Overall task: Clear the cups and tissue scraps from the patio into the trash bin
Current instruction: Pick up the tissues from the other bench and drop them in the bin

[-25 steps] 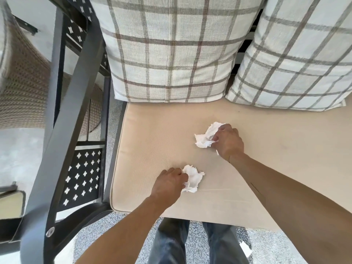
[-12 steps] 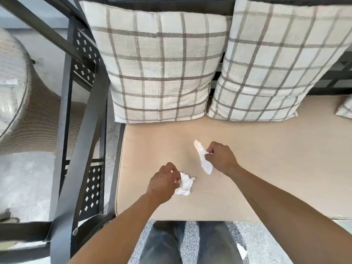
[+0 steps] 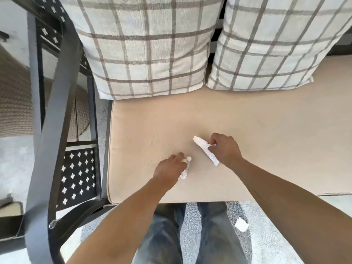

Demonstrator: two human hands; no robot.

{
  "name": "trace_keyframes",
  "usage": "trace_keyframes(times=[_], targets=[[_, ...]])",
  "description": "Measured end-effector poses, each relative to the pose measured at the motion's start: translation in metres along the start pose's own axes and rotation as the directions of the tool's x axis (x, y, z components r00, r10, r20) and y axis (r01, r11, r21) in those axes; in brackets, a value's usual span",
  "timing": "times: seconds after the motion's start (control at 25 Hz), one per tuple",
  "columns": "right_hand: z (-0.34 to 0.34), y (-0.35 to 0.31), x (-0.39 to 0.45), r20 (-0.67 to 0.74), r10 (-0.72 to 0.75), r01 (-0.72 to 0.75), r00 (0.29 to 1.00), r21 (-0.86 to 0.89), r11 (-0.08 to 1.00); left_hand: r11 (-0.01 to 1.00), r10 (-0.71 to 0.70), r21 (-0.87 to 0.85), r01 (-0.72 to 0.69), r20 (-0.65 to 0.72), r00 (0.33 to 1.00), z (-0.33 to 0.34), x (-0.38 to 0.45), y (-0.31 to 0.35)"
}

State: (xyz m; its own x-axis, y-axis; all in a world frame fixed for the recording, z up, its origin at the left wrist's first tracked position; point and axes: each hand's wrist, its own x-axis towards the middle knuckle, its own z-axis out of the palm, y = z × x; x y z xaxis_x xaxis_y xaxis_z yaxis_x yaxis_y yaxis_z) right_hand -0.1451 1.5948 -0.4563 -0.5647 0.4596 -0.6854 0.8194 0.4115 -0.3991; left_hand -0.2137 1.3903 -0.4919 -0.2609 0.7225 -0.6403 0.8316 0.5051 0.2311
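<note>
2 pillows behind – seat cushion before.

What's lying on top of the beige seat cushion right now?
Two plaid pillows stand at the back of the seat cushion. Each hand, left and right, holds a tissue scrap over it. What the pillows cover is hidden.

Two plaid pillows propped against a bench back, beige seat cushion, black metal armrest, speckled floor
</note>
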Motion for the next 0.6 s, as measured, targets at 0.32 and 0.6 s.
trace_keyframes(times=[0.32,0.6], targets=[[-0.045,-0.036,-0.048,-0.085,-0.077,0.086,0.993,0.118,0.989,0.834,-0.267,-0.518,0.189,-0.080,0.960,-0.068,-0.047,-0.009],[-0.108,-0.106,-0.120,-0.239,-0.213,0.267,0.947,0.220,0.938,0.725,-0.407,-0.682,0.098,-0.308,0.860,-0.169,-0.111,0.000]])
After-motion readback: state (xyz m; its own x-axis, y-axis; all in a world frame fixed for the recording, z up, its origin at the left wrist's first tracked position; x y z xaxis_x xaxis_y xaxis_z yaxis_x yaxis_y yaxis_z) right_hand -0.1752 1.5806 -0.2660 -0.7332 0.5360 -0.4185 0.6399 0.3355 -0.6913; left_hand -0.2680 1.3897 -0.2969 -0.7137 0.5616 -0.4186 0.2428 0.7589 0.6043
